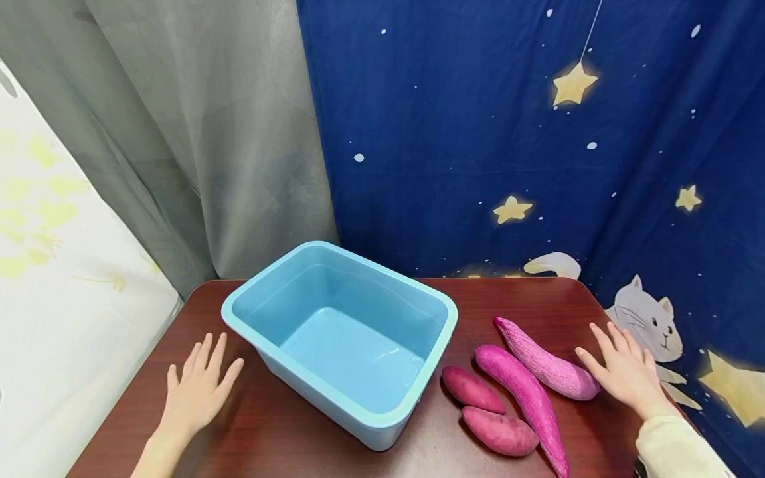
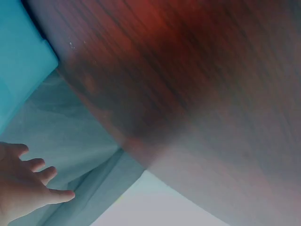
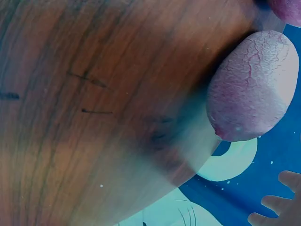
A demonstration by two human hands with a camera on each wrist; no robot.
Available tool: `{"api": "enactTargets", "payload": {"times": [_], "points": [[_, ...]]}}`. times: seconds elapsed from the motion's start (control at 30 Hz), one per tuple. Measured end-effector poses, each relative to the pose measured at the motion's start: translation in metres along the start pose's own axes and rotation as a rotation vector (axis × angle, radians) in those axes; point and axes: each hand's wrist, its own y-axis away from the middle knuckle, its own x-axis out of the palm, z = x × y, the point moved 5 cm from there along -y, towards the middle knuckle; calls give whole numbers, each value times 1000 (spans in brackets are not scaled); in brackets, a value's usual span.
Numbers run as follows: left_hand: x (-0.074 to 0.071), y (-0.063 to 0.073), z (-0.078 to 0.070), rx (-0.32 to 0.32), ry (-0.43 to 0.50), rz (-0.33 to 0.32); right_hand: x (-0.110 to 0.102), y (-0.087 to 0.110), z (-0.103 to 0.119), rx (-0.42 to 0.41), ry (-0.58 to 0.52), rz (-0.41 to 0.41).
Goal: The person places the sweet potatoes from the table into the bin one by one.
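A light blue plastic tub [image 1: 269, 362] stands on the table between the hands, with nothing inside. To its left, my left hand [image 1: 194, 392] has its fingers spread and holds nothing. My right hand [image 1: 629, 372], fingers extended, is by the thick end of a long, wrinkled pink-purple vegetable [image 1: 550, 365]; whether it touches cannot be told. The right wrist view shows that rounded end [image 3: 254, 89] close up, apart from the fingers. Beside it lies a second long, curved purple vegetable [image 1: 526, 388]. Two shorter sweet potatoes, one darker [image 1: 473, 390] and one paler [image 1: 501, 431], lie nearer the tub.
The dark red wooden table [image 1: 275, 438] has rounded far corners. Behind it hang a grey curtain [image 1: 257, 133] and a blue star-patterned curtain [image 1: 448, 133]. White fabric [image 1: 66, 299] with yellow prints hangs along the left side.
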Motion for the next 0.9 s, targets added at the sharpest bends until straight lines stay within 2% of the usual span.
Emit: {"api": "enactTargets", "payload": {"times": [0.13,0.3,0.47,0.57,0.63,0.73,0.9], "points": [[-13,-3,-2,34,-3,-90,-7,-4,4,-22,-1,-34],[-38,-6,-6,75,30,-234,-18,-10,12,-67,10,-74],[-71,-7,-17,141,116,-396,-35,-17,26,-181,29,-164],[-89,-7,-27,201,166,-456,-45,-21,40,-248,37,-205],[-98,-7,-36,238,174,-468,-50,-23,50,-281,40,-207],[-108,-9,-47,291,169,-445,-55,-24,65,-305,44,-176],[-117,-11,-65,332,144,-357,-58,-25,88,-361,56,-153]]}}
